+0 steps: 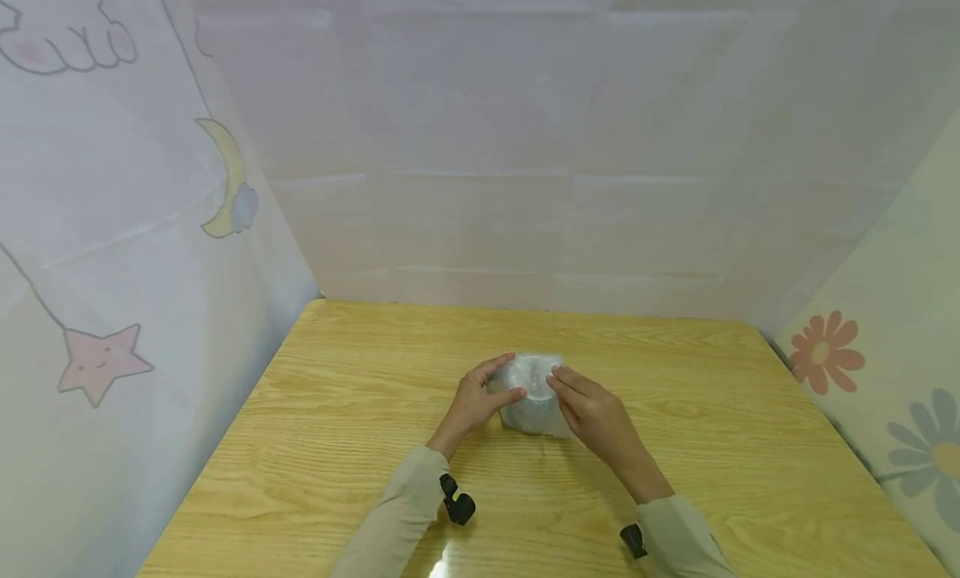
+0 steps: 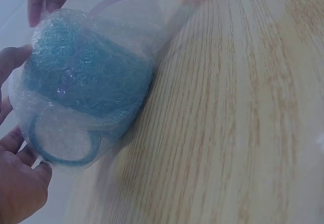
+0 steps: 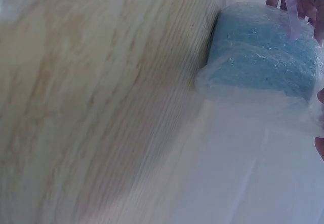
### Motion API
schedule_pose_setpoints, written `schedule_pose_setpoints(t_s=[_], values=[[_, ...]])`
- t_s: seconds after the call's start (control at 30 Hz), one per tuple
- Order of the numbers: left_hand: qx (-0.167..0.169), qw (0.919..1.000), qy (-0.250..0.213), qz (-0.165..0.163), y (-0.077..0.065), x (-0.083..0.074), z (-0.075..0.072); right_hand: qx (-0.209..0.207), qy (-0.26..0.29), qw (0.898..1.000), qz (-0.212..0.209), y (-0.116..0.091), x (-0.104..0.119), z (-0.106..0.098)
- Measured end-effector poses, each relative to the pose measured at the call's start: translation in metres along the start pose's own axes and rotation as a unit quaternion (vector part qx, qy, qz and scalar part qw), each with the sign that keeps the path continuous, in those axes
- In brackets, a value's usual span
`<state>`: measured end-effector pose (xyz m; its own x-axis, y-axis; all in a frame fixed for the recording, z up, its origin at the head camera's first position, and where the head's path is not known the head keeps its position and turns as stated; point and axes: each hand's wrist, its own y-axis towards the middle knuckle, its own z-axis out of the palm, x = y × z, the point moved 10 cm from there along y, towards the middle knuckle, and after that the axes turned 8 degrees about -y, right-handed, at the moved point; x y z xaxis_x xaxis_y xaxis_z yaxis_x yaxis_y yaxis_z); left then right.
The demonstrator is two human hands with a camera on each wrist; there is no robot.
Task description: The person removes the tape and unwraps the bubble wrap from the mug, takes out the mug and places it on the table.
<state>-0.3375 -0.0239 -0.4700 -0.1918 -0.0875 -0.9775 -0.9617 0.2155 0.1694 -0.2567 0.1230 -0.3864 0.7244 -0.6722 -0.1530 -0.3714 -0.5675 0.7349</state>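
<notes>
A blue mug point(image 2: 91, 72) stands on the table, wrapped in clear bubble wrap point(image 1: 528, 419). Through the plastic its curved handle point(image 2: 68, 160) shows in the left wrist view. My left hand point(image 1: 472, 401) holds the mug from the left, thumb on the near rim and fingers round the far side. On the right, my right hand point(image 1: 600, 415) pinches the wrap at the rim, its fingertips over the mug's mouth. A short purplish strip of tape point(image 3: 292, 16) sticks out from the wrapping.
The wooden table point(image 1: 360, 478) carries the mug near its middle. Behind it hangs a pale cloth backdrop point(image 1: 480, 144), with printed sheets at left and right. Black wrist cameras point(image 1: 457, 501) are strapped over both beige sleeves.
</notes>
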Motion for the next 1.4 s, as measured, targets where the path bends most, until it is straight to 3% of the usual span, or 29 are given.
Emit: schedule_pose_setpoints(t_s=[0.17,0.4,0.7,0.97,1.4], values=[[0.001,1.0,-0.008,0.0,0.0,0.0,0.0,-0.005,-0.033,0.999,-0.019,0.001,0.003,-0.001],[0.004,0.9997,-0.025,-0.005,-0.002,-0.004,0.002,-0.027,-0.038,0.999,-0.025,0.003,0.005,-0.003],[0.012,0.9996,-0.025,0.004,-0.015,-0.043,0.001,-0.037,-0.043,0.998,-0.016,0.003,0.004,-0.005],[0.012,0.9995,-0.028,0.0,-0.017,-0.044,0.001,-0.042,-0.017,0.999,0.014,0.003,-0.001,-0.007],[0.012,0.9996,-0.027,0.0,-0.017,-0.044,0.001,-0.072,0.04,0.99,0.114,-0.003,-0.022,-0.009]])
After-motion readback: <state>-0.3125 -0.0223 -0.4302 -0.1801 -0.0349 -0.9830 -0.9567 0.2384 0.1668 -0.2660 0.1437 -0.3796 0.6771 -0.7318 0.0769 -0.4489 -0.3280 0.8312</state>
